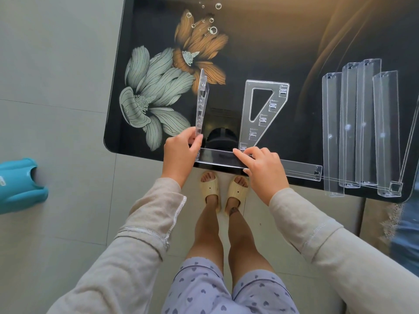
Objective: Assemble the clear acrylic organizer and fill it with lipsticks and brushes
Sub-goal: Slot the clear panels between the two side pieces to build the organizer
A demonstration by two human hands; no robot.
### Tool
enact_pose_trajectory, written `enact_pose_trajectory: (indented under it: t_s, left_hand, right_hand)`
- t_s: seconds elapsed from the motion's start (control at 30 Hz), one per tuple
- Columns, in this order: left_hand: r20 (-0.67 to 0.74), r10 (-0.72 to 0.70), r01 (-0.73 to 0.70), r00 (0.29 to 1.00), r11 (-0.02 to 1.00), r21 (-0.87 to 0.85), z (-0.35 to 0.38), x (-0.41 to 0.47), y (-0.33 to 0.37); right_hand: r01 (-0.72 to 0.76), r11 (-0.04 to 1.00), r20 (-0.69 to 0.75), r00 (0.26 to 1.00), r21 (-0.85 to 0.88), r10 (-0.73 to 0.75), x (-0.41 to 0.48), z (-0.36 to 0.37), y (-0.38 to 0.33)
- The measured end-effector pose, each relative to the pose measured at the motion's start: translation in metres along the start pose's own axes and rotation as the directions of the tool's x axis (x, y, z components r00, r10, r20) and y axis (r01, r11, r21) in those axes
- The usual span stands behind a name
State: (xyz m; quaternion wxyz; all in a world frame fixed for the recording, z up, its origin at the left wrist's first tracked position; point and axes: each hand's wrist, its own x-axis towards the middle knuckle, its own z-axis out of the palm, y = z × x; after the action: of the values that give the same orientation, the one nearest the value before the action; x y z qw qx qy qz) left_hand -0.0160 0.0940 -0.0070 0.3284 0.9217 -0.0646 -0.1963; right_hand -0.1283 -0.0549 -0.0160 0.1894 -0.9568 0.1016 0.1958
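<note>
A clear acrylic side panel [201,103] stands on edge near the table's front edge, and my left hand [181,152] pinches its near end. Its foot meets the left end of a long clear shelf strip [299,171] that lies along the front edge. My right hand [260,166] holds that strip, forefinger stretched out over it. A second side panel [263,112], triangular with a cut-out and slots, lies flat just behind the strip. Several clear shelf strips [362,123] lie side by side at the right. No lipsticks or brushes are in view.
The black glass table [249,41] has a printed flower pattern on its left half. A teal plastic object [20,184] sits on the tiled floor at the left. My feet in pale slippers stand under the front edge.
</note>
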Motion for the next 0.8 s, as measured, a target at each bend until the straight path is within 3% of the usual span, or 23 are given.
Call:
enact_pose_trajectory:
  t_s: [0.2, 0.4, 0.53, 0.6, 0.67, 0.73, 0.8]
  left_hand:
    - [0.056, -0.087, 0.082, 0.995, 0.993, 0.084, 0.009, -0.019, -0.013]
    - [-0.007, -0.240, 0.240, 0.971, 0.968, 0.075, 0.014, -0.010, -0.011]
    - [-0.003, -0.218, 0.217, 0.976, 0.969, 0.118, 0.018, -0.009, -0.009]
    - [-0.012, -0.216, 0.216, 0.976, 0.968, 0.126, 0.018, -0.009, -0.010]
    - [-0.006, -0.213, 0.212, 0.977, 0.969, 0.128, 0.018, -0.010, -0.010]
    - [0.003, -0.206, 0.204, 0.979, 0.970, 0.129, 0.018, -0.009, -0.012]
    - [-0.001, -0.206, 0.204, 0.979, 0.970, 0.130, 0.018, -0.009, -0.013]
  right_hand:
    - [-0.001, 1.000, -0.030, 1.000, 0.004, 0.001, -0.001, 0.001, -0.001]
    - [0.026, 0.999, -0.091, 0.995, -0.036, -0.029, -0.006, 0.000, -0.004]
    - [0.049, 0.997, -0.131, 0.990, 0.057, -0.042, -0.007, 0.001, -0.001]
    - [-0.029, 0.974, -0.088, 0.995, 0.223, 0.050, -0.003, -0.001, 0.004]
    - [-0.162, 0.908, -0.150, 0.960, 0.386, 0.235, 0.005, -0.006, 0.009]
    - [-0.318, 0.787, -0.203, 0.853, 0.528, 0.481, 0.020, -0.014, 0.015]
    - [-0.461, 0.639, -0.151, 0.727, 0.616, 0.670, 0.041, -0.023, 0.019]
